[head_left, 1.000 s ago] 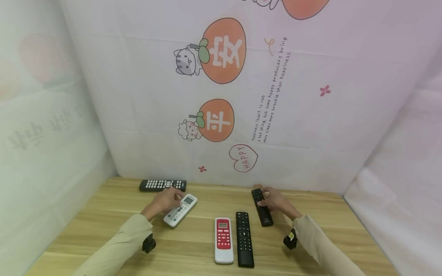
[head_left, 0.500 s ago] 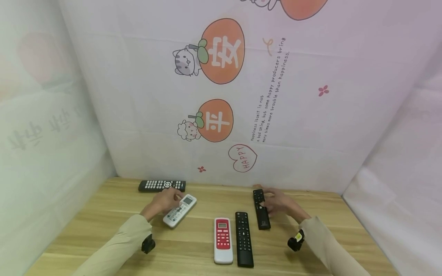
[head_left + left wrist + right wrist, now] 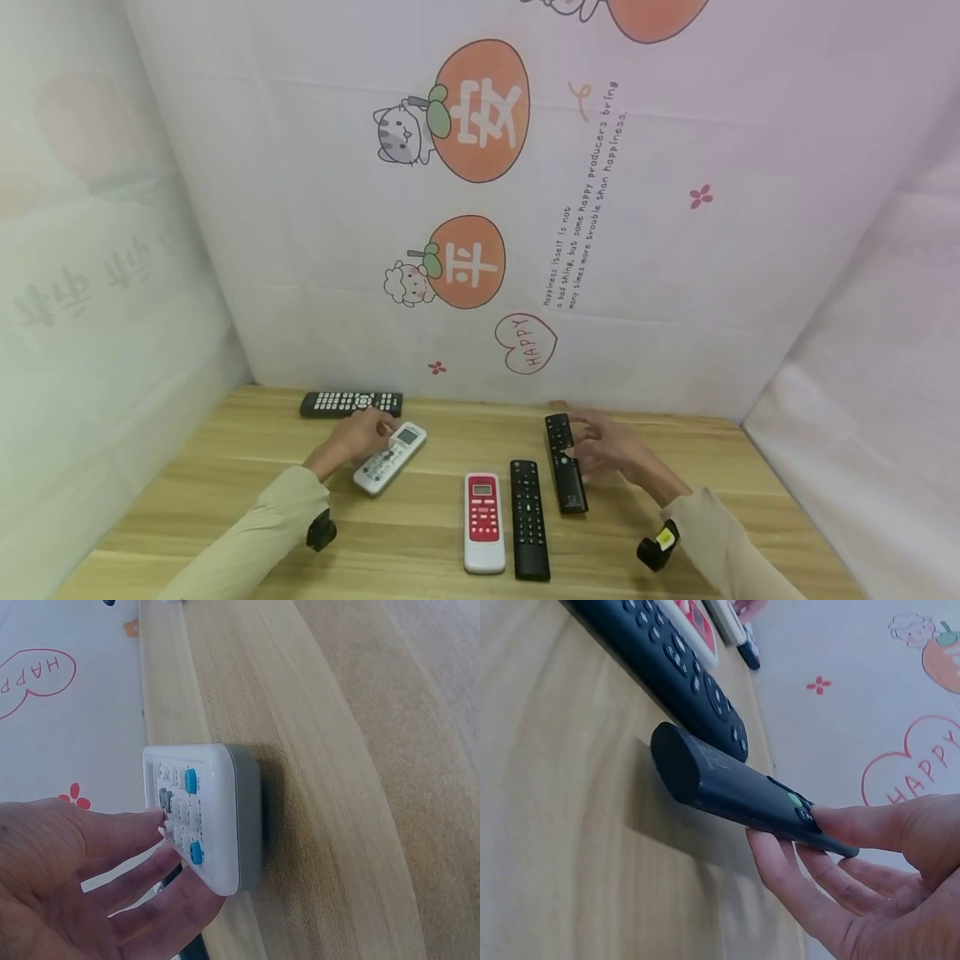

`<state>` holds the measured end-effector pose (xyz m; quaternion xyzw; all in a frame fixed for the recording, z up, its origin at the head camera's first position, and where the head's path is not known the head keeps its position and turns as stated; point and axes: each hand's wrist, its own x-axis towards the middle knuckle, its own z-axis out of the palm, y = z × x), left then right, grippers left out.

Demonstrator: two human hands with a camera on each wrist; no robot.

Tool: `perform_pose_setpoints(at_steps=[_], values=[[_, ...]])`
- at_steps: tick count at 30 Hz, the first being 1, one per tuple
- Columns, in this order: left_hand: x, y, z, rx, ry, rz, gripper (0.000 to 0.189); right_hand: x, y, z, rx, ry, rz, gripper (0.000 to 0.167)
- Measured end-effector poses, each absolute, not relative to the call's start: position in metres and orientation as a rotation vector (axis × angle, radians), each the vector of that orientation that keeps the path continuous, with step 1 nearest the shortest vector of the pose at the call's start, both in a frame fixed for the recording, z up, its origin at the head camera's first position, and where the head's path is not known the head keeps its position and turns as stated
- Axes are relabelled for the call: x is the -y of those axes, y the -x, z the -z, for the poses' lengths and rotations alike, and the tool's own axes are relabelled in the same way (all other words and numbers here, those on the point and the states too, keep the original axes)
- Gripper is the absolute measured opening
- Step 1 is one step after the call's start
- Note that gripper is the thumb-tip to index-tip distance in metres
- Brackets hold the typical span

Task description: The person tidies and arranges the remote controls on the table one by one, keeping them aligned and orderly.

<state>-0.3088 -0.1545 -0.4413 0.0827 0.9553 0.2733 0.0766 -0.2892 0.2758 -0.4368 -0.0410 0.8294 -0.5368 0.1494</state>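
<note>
My left hand (image 3: 362,435) grips a white remote control (image 3: 390,460) by its side. In the left wrist view the thumb lies on the keys of that white remote (image 3: 196,810), which has two blue buttons, and the fingers curl under its far edge. On the right, my right hand (image 3: 609,443) pinches a slim black remote control (image 3: 564,463). Seen from the right wrist, the thumb presses on top of this black remote (image 3: 735,787) near its buttons, with the fingers underneath; its near end sits above a shadow on the wood.
A red and white remote (image 3: 484,525) and a longer black remote (image 3: 531,521) lie side by side at the front middle of the wooden table (image 3: 420,550). Another black remote (image 3: 351,404) lies crosswise at the back left. White printed cloth (image 3: 637,250) walls in the back and sides.
My right hand has drawn the slim black remote slightly toward me and turned it more upright in view. The left hand and its white remote have stayed put.
</note>
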Motion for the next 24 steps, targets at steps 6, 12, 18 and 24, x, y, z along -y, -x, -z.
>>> perform_pose_setpoints(at_steps=[6,12,18,24], values=[[0.154,0.308,0.441,-2.864,-0.251,-0.823,0.030,-0.270,0.275,0.433,-2.351,0.177,1.570,0.074],[0.153,0.308,0.441,-2.869,-0.250,-0.818,0.030,-0.269,0.266,0.430,-2.308,0.216,1.593,0.077],[0.153,0.307,0.439,-2.863,-0.243,-0.812,0.032,-0.269,0.256,0.427,-2.277,0.274,1.595,0.079],[0.153,0.308,0.440,-2.858,-0.237,-0.808,0.032,-0.273,0.249,0.430,-2.282,0.296,1.574,0.077]])
